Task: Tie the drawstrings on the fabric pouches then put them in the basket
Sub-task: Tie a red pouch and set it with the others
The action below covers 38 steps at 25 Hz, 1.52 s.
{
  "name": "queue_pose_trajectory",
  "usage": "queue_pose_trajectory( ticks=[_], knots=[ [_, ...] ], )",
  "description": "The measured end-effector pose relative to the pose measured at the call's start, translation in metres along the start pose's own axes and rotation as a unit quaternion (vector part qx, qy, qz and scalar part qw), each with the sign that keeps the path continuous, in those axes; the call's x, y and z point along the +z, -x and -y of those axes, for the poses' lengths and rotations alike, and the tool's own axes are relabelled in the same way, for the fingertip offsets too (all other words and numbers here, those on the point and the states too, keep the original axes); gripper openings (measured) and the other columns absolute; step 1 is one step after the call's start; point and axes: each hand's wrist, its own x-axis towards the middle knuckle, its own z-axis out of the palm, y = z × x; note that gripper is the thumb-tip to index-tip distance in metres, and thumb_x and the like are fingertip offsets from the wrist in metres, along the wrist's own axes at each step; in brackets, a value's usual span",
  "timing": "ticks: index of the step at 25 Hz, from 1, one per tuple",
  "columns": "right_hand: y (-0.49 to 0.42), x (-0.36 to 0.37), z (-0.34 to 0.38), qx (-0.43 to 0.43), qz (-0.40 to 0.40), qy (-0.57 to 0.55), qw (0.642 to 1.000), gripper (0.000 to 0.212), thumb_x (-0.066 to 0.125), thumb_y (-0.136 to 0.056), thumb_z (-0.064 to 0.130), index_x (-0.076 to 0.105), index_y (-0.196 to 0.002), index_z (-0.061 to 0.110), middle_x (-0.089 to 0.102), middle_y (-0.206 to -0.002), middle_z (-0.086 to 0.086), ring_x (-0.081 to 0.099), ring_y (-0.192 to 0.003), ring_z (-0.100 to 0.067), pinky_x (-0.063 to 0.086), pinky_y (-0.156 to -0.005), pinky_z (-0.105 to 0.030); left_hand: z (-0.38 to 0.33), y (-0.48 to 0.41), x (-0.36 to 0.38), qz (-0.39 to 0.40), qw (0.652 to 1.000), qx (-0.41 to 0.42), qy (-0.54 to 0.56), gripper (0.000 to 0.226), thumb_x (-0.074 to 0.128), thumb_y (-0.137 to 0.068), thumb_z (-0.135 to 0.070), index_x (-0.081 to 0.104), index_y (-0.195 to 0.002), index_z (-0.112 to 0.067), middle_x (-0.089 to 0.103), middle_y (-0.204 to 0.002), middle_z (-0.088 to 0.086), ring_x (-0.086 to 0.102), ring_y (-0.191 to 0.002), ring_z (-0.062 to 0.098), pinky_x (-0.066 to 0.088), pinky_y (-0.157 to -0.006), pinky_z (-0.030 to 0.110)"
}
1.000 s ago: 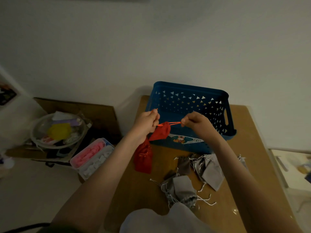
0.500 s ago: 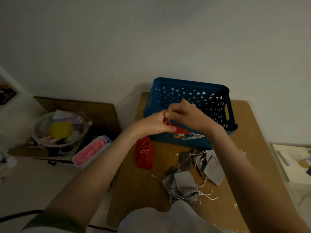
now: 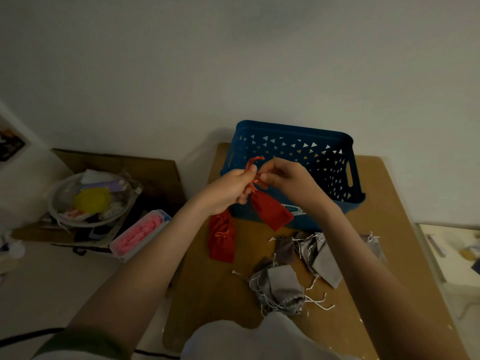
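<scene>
Head: red pouch (image 3: 270, 211) diag., neck up-left

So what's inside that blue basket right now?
Only the far inner wall of the blue basket, with its triangular holes, shows. Its floor is covered by its near wall, the left hand, the right hand and the red pouch they hold.

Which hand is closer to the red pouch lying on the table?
Left. The left hand, pinching a drawstring, is right over the far end of the red pouch on the table; the right hand, pinching it too, is farther right, before the blue basket.
</scene>
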Motion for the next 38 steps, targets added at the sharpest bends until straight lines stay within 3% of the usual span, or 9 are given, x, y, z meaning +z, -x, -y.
queue_pose_trajectory(
  ticks=[4,9,15,19,23,26,31,35,38],
  knots=[
    [-0.005,0.009,0.006,0.007,-0.043,0.023,0.999,0.009,0.068,-0.086,0.014,0.066,-0.094,0.016,0.066,-0.089,-0.005,0.061,-0.082,-0.016,0.049,-0.078,-0.027,-0.006,-0.001,-0.005,0.007,0.995,-0.029,0.096,0.032,0.035,-0.102,-0.036,0.045,-0.08,-0.015,0.038,-0.052,-0.005,0.029,-0.043,0.004,0.027,-0.043,0.016],
    [-0.01,0.02,0.011,-0.011,-0.038,0.084,0.996,0.008,0.063,-0.089,0.011,0.063,-0.082,0.015,0.058,-0.079,0.007,0.051,-0.072,-0.002,0.037,-0.065,-0.006,-0.007,-0.004,-0.021,-0.005,0.991,-0.043,0.126,0.037,0.034,-0.102,-0.038,0.053,-0.084,-0.012,0.037,-0.056,-0.003,0.029,-0.044,0.005,0.027,-0.043,0.016],
    [-0.01,0.029,0.01,0.029,-0.074,0.006,0.997,0.01,0.057,-0.093,0.017,0.056,-0.084,0.018,0.06,-0.079,0.004,0.052,-0.073,-0.006,0.039,-0.066,-0.021,0.002,0.004,-0.028,0.038,0.992,-0.036,0.117,0.026,0.041,-0.101,-0.018,0.053,-0.08,-0.01,0.042,-0.055,-0.005,0.033,-0.043,0.002,0.03,-0.044,0.014],
    [-0.008,0.032,0.007,0.084,0.0,-0.153,0.985,0.01,0.059,-0.093,0.022,0.052,-0.098,0.016,0.061,-0.09,-0.006,0.056,-0.079,-0.013,0.045,-0.072,-0.025,0.002,0.001,-0.021,-0.013,0.989,0.022,0.147,0.025,0.044,-0.099,-0.014,0.052,-0.076,-0.011,0.043,-0.062,0.0,0.032,-0.04,0.001,0.025,-0.041,0.013],
    [-0.009,0.028,0.0,0.111,0.043,-0.202,0.972,0.027,0.064,-0.09,0.014,0.051,-0.113,0.007,0.059,-0.096,-0.016,0.055,-0.089,-0.027,0.045,-0.082,-0.042,0.003,-0.001,-0.01,-0.086,0.993,0.067,0.045,0.024,0.052,-0.097,-0.018,0.058,-0.078,-0.004,0.048,-0.052,-0.007,0.039,-0.041,0.0,0.027,-0.044,0.013],
    [-0.009,0.026,-0.002,0.125,0.027,-0.181,0.975,0.032,0.061,-0.091,0.012,0.047,-0.12,0.01,0.063,-0.097,-0.012,0.059,-0.09,-0.026,0.049,-0.084,-0.041,0.005,-0.006,-0.004,-0.102,0.991,0.089,0.021,0.03,0.051,-0.097,-0.02,0.062,-0.087,0.005,0.049,-0.046,-0.013,0.045,-0.044,-0.003,0.031,-0.051,0.017],
    [-0.005,0.019,-0.005,0.109,-0.016,-0.232,0.967,0.031,0.051,-0.095,0.002,0.044,-0.123,0.011,0.06,-0.082,-0.004,0.056,-0.073,-0.014,0.045,-0.066,-0.024,0.004,-0.007,-0.006,-0.053,0.988,0.087,0.112,0.026,0.046,-0.099,-0.017,0.066,-0.084,-0.01,0.056,-0.057,-0.007,0.048,-0.061,0.004,0.033,-0.058,0.018],
    [-0.002,0.014,-0.009,0.109,-0.012,-0.248,0.962,0.029,0.051,-0.093,-0.001,0.047,-0.12,0.01,0.061,-0.075,0.001,0.059,-0.064,-0.009,0.048,-0.059,-0.02,0.005,-0.004,-0.009,-0.031,0.995,0.098,0.011,0.016,0.052,-0.095,-0.012,0.067,-0.09,-0.016,0.066,-0.077,-0.006,0.06,-0.072,0.0,0.042,-0.067,0.011],
    [-0.002,0.015,-0.01,0.112,-0.02,-0.222,0.968,0.021,0.053,-0.093,0.001,0.051,-0.11,0.013,0.059,-0.074,0.002,0.057,-0.061,-0.007,0.046,-0.057,-0.019,0.008,-0.007,-0.007,-0.082,0.986,0.133,-0.058,0.007,0.061,-0.091,-0.013,0.066,-0.09,-0.018,0.067,-0.085,-0.006,0.062,-0.078,-0.003,0.046,-0.072,0.011]
  ],
)
